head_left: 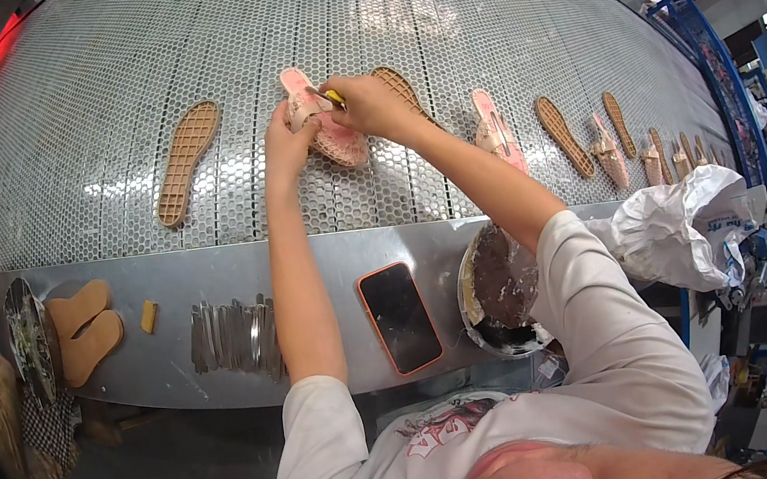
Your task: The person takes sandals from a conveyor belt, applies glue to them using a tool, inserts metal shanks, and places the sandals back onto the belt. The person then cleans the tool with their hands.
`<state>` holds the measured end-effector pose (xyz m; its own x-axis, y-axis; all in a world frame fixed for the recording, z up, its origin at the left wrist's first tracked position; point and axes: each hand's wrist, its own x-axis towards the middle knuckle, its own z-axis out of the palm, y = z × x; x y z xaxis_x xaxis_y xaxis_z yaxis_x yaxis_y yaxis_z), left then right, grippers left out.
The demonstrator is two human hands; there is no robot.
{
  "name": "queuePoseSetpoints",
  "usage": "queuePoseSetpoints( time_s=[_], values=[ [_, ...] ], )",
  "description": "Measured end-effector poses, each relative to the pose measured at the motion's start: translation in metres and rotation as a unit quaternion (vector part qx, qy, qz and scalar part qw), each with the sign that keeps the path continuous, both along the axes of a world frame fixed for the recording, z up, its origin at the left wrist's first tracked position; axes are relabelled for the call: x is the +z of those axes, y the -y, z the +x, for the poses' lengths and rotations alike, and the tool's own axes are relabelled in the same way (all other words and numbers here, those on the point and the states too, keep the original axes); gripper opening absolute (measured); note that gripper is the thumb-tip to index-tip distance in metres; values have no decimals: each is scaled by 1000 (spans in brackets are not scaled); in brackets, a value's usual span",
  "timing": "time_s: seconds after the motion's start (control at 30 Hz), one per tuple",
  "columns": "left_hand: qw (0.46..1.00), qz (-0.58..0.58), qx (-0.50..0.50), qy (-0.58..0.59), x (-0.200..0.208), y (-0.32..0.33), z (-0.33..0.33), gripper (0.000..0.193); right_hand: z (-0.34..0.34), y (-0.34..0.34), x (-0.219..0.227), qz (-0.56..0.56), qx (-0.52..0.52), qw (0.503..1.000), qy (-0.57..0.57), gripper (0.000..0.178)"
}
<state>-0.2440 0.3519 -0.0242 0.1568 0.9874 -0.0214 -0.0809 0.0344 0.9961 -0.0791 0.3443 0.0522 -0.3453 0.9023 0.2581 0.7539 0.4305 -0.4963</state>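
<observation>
Head view: a pink sandal was held on the mesh surface. The left hand was pinched on its upper; the right hand was closed on a yellow tool. The sandal was judged light and flexible, best gripped at the sole edges.

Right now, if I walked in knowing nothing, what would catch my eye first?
Probably the two hands meeting at the middle of the wide perforated metal belt: the left hand steadies a pink sandal while the right hand works on it with a small yellow tool. Next, the row of tan soles and further sandals trailing off to the right, and the dark phone on the near ledge.
</observation>
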Motion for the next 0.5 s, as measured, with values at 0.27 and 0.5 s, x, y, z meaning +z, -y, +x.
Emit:
queuePoseSetpoints(
  time_s=[0.27,0.5],
  values=[
    [1000,-10,-16,22,4,0,1,59,4,-9,0,-42,6,998,35,28],
    [999,-4,-30,19,-8,-4,-3,58,5,-18,8,-173,54,981,73,26]
  ],
)
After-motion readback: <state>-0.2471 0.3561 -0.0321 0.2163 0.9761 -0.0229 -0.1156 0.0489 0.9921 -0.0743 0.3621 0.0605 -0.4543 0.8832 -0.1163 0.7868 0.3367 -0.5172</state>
